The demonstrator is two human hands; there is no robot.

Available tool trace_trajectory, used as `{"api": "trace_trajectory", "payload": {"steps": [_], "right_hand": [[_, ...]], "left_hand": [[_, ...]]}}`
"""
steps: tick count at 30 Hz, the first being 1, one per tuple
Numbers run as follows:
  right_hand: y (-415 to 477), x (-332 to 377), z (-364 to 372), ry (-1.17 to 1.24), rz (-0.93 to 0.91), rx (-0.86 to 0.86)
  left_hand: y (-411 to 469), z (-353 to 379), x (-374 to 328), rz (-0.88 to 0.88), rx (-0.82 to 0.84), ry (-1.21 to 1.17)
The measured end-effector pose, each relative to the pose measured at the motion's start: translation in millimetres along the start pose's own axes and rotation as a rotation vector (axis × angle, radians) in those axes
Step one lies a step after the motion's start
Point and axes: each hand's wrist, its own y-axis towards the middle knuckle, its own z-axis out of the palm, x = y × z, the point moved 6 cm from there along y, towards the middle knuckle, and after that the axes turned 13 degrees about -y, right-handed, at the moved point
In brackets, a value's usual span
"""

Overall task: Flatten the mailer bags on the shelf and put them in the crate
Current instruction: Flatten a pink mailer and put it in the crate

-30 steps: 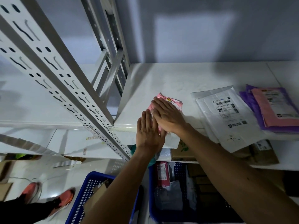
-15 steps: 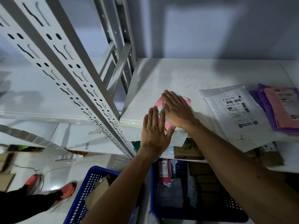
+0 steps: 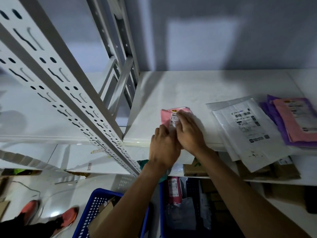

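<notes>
Head view: white shelf, grey wall, blue crate below.

Mailer on shelf, above crate

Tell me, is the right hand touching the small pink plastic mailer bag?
Touching. The head view shows the right hand lying flat on the small pink plastic mailer bag, with no gap.
</notes>
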Motion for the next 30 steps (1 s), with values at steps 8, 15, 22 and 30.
{"api": "trace_trajectory", "payload": {"steps": [8, 15, 22, 30], "right_hand": [[-14.3, 8.6, 18.9, -0.322, -0.388, -0.222], [-9.3, 6.2, 21.6, -0.387, -0.322, -0.138], [-7.1, -1.1, 22.4, -0.423, -0.285, -0.026], [-6.8, 1.0, 20.1, -0.429, -0.21, 0.024]], "left_hand": [[39.2, 26.8, 35.3, 0.113, 0.088, 0.102], [39.0, 32.5, 43.1, 0.042, 0.158, 0.147], [38.7, 33.4, 43.3, 0.008, 0.18, 0.17], [25.0, 27.0, 34.9, -0.07, 0.139, 0.13]]}}
